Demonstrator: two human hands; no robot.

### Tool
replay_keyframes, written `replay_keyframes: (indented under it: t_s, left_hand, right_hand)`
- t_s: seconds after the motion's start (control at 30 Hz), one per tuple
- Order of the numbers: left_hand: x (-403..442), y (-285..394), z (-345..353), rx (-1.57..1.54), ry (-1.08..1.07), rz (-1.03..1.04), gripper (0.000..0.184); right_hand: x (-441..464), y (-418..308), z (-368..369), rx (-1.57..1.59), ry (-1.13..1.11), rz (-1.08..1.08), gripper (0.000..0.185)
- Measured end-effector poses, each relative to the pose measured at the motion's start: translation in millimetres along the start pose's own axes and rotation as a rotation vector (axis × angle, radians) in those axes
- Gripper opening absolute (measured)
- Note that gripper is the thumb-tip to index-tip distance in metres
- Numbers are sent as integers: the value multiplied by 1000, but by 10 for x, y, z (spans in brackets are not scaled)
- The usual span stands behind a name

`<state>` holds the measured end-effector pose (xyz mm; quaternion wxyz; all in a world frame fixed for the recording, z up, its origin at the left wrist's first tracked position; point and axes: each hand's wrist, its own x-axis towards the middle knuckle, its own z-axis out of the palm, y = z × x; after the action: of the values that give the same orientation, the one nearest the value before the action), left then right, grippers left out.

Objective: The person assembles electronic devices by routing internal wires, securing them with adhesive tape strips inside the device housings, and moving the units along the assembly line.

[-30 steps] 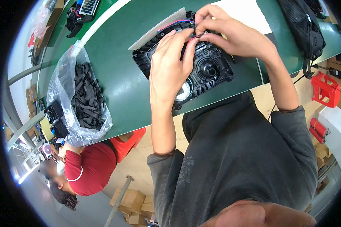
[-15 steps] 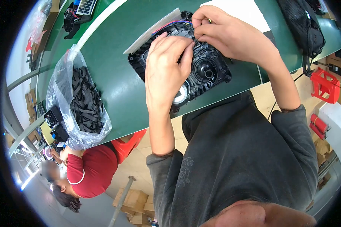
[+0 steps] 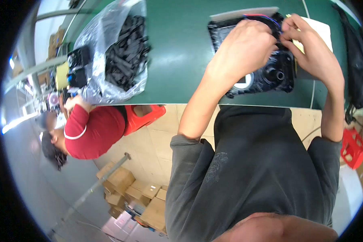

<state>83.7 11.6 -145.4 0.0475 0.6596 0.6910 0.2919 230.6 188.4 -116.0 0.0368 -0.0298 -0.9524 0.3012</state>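
A black plastic housing with round fittings and moulded ribs lies on the green table. My left hand reaches across it, fingers curled and pinched near its upper right part. Just to the right, my right hand has thumb and forefinger pinched together at the housing's edge. Whatever is between the fingertips of either hand is too small and hidden to name. Red and blue wires curve along the top of the housing towards the fingertips. Behind them rests a pale grey strip.
A clear plastic bag holding black straps lies on the table's left side. White paper is beyond my right hand, with a black bag farther right. A co-worker in red sits at the left.
The whole view has turned and shifted, so the housing and hands appear farther right. My left hand's fingers are curled more tightly, and its back covers more of the housing.
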Motion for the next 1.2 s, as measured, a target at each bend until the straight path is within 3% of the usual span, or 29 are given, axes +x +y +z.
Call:
replay_keyframes:
  t_s: [0.03,0.1,0.13,0.17,0.23,0.3,0.43,0.47,0.63,0.67,0.7,0.77,0.8,0.87,0.9,0.97,1.13,1.2]
  left_hand:
    - [-114,-16,-61,-52,201,46,15]
    - [-453,-216,-395,-80,397,-89,15]
    - [-663,-383,-602,104,420,-207,14]
    - [-895,-575,-831,284,442,-320,14]
    - [-1425,-898,-1120,748,277,-604,22]
    - [-1771,-1081,-1199,919,203,-752,31]
    - [-1900,-1321,-1178,897,339,-584,21]
    - [-1846,-1320,-1228,819,483,-511,15]
    - [-1331,-818,-1268,134,720,-682,15]
    - [-1180,-648,-1214,98,777,-594,15]
    - [-1012,-437,-1102,-128,869,-495,15]
    - [-833,-207,-878,-134,727,-211,11]
    - [-656,-29,-747,-308,721,-76,11]
    - [-489,114,-430,-700,719,-64,20]
    - [-474,90,-342,-644,665,-96,20]
    - [-417,139,-179,-770,662,-117,18]
    - [-174,163,-284,-197,508,-39,55]
    - [-3,194,-273,1,422,89,49]
  right_hand:
    - [-20,-44,-41,-4,-29,39,14]
    - [-119,-110,-79,-29,-12,25,17]
    - [-159,-104,-96,-40,-5,28,19]
    - [-177,-65,-126,-37,16,21,20]
    - [-202,10,-184,-34,53,4,22]
    - [-184,40,-238,-40,82,-13,22]
    - [-78,-41,-190,29,149,-89,20]
    - [-50,-95,-208,22,136,-102,22]
    - [153,-247,-226,181,154,-273,27]
    - [208,-287,-178,331,111,-205,31]
    - [272,-315,-106,486,72,-140,36]
    - [367,-411,125,1057,79,3,46]
    - [406,-457,122,1135,29,45,50]
    - [404,-376,94,1330,-26,119,46]
    - [417,-318,91,1429,-61,157,45]
    - [354,-99,61,1292,1,175,34]
    - [144,213,-62,1034,104,270,26]
    - [157,346,-97,973,82,310,27]
